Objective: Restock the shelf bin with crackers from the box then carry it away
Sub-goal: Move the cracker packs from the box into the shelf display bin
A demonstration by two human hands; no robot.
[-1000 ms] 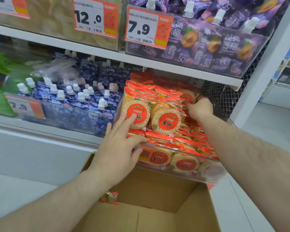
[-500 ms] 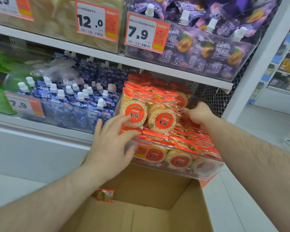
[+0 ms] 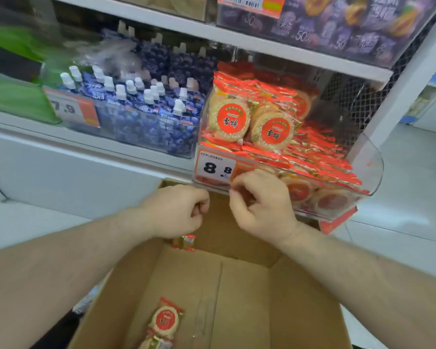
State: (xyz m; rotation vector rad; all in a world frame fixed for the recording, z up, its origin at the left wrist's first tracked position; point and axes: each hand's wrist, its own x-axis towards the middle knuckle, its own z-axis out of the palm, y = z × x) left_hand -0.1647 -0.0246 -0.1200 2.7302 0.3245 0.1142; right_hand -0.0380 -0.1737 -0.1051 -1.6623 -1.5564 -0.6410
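Observation:
A clear shelf bin [image 3: 373, 167] on the lower shelf is heaped with red-orange cracker packets [image 3: 233, 119]; its front carries an 8.8 price tag [image 3: 215, 168]. Below it stands an open cardboard box [image 3: 237, 285]. One cracker packet [image 3: 165, 321] lies on the box floor near me, and a smaller packet [image 3: 185, 241] lies against its far wall. My left hand [image 3: 179, 210] hovers over the box's far edge, fingers curled into a fist, holding nothing I can see. My right hand [image 3: 259, 202] hangs just in front of the bin's front wall with fingers curled, also holding nothing.
A bin of blue spouted pouches [image 3: 146, 109] sits left of the cracker bin, with a green bin [image 3: 10, 96] further left. Purple pouches [image 3: 337, 26] fill the shelf above. A mesh panel [image 3: 350, 96] and white upright [image 3: 408, 71] close the shelf's right end.
Both hands have pulled back out of the cracker bin and dropped to just above the box, with fingers curled in. The view has tilted downward, showing more of the box floor.

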